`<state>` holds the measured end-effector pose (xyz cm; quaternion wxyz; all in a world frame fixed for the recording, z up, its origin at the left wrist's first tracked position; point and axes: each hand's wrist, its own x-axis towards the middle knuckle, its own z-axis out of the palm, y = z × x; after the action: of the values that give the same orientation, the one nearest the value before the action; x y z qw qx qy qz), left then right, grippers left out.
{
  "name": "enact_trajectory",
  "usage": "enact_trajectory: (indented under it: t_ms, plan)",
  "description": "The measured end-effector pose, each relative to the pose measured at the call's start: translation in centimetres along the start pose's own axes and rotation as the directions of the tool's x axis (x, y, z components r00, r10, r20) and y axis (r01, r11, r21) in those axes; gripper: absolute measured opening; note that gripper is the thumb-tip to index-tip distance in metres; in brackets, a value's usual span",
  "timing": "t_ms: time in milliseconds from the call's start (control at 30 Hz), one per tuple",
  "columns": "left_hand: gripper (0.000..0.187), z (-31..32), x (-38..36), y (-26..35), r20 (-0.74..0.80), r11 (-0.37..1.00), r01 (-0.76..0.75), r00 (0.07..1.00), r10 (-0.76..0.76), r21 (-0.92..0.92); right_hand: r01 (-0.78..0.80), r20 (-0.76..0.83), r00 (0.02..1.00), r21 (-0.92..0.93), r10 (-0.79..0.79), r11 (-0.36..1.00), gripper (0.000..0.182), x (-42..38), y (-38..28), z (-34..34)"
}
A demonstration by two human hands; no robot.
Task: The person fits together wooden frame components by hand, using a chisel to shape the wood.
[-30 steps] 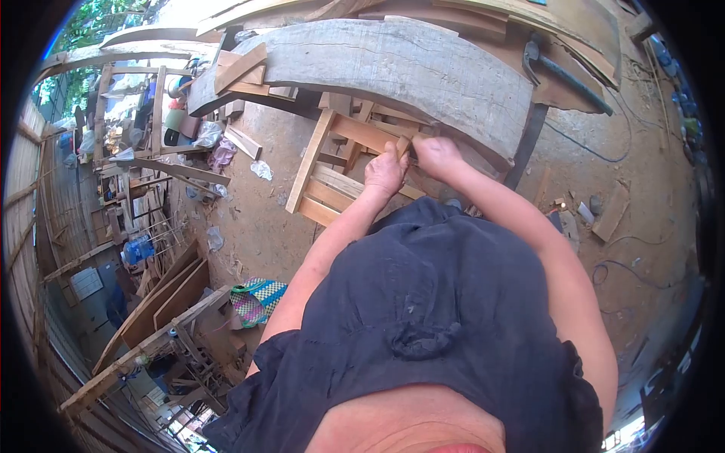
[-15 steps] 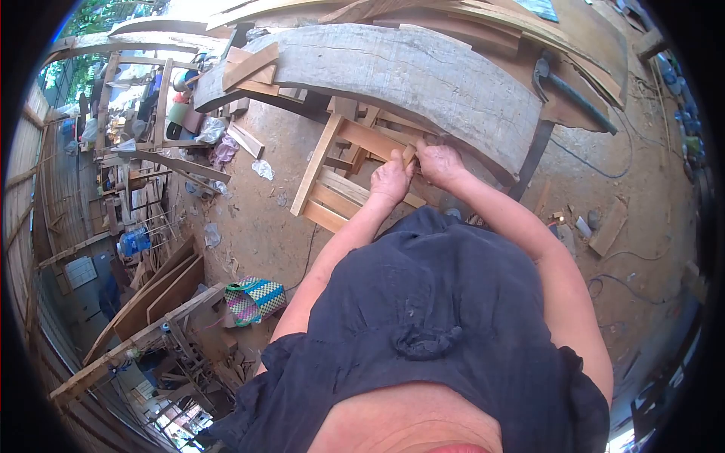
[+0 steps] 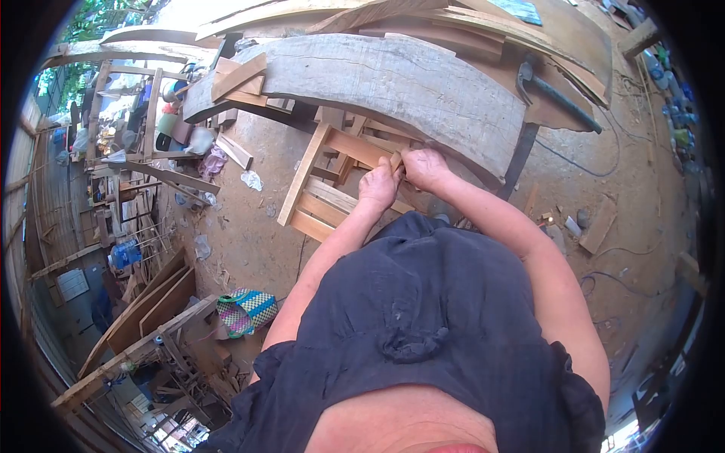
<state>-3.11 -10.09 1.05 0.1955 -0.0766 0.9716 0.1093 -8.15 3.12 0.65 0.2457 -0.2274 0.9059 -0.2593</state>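
Observation:
Close together at the near edge of the thick grey plank bench (image 3: 377, 79), both my hands are closed on a small piece of wood (image 3: 396, 160). My left hand (image 3: 379, 186) grips it from the left, thumb up along it. On its other side my right hand (image 3: 425, 167) has curled fingers, partly hidden behind the knuckles. Just left of and beneath the hands lies a pale wooden frame (image 3: 305, 174) with several slats and crosspieces. Its far end runs under the bench.
A hammer (image 3: 555, 98) lies at the bench's right end, with short boards (image 3: 240, 77) stacked at its left. Long planks (image 3: 506, 26) lie behind. A woven basket (image 3: 247, 312) sits on the dirt floor to the left. Cables (image 3: 619, 275) trail across the floor at right.
The whole view has shifted slightly, so the bench, frame and hands appear a little further left. My hands keep their hold on the small piece of wood.

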Motion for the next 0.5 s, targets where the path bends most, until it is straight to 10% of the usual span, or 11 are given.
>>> enact_trajectory:
  t_ms: [500]
  plan:
    - [0.036, -0.1, 0.0, -0.1, 0.01, 1.0, -0.022, 1.0, 0.022, -0.01, 0.031, -0.018, 0.999, -0.069, -0.032, 0.997, 0.015, -4.7, 2.1, -0.8]
